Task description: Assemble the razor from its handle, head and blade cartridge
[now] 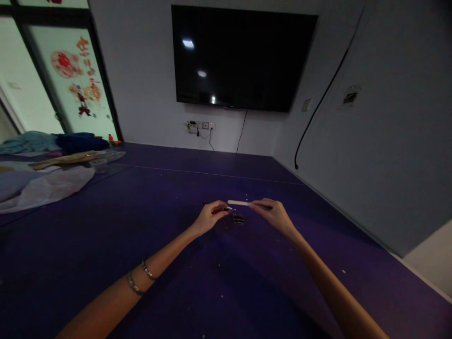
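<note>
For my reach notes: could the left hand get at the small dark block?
Probably yes: the left hand is close beside the dark block, nothing obvious between, though it holds a small shiny piece.

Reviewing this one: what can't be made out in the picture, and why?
All in the head view:
Small object at the left hand: partly covered by that hand, too small to identify.
Pale stick: its right end is hidden by the right hand.
Dark item below the stick: too small to identify.
Light-blue cloth: cut off by the left edge.
</note>
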`<state>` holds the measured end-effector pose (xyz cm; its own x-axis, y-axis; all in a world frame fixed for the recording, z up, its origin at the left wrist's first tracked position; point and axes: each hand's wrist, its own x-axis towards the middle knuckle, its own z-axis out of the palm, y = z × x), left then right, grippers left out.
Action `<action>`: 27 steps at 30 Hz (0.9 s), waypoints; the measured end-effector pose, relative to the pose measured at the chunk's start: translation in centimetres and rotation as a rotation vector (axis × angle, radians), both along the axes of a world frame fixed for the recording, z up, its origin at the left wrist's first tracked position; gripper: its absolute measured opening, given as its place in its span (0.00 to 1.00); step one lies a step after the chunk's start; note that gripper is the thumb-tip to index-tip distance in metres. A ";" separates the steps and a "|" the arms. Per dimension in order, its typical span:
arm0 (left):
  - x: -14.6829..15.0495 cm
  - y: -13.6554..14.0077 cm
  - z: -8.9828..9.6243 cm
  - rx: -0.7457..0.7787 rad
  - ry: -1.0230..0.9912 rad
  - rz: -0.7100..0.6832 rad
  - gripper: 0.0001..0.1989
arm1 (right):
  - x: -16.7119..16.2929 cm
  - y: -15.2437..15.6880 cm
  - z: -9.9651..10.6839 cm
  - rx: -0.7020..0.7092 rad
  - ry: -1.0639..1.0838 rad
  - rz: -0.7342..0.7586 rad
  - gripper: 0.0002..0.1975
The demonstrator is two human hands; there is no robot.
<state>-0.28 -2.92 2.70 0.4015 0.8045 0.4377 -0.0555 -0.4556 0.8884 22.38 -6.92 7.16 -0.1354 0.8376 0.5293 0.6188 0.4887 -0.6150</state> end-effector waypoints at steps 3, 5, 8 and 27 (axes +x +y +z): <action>0.0 0.0 -0.1 -0.006 -0.001 -0.007 0.07 | -0.3 -0.4 0.3 -0.012 -0.003 0.057 0.15; 0.1 0.0 -0.2 -0.010 0.003 -0.006 0.07 | -0.6 -0.6 0.5 -0.013 -0.016 0.079 0.15; 0.1 -0.1 -0.2 -0.007 -0.001 0.003 0.07 | -0.7 -0.8 0.7 -0.001 -0.008 0.044 0.15; 0.5 -1.5 1.0 -0.022 -0.034 0.026 0.07 | -0.3 -1.3 1.5 -0.046 0.019 0.112 0.15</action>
<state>0.23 -4.37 3.72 0.3657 0.8238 0.4330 -0.0738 -0.4381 0.8959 22.04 -8.19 8.69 -0.2199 0.8409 0.4944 0.5494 0.5256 -0.6496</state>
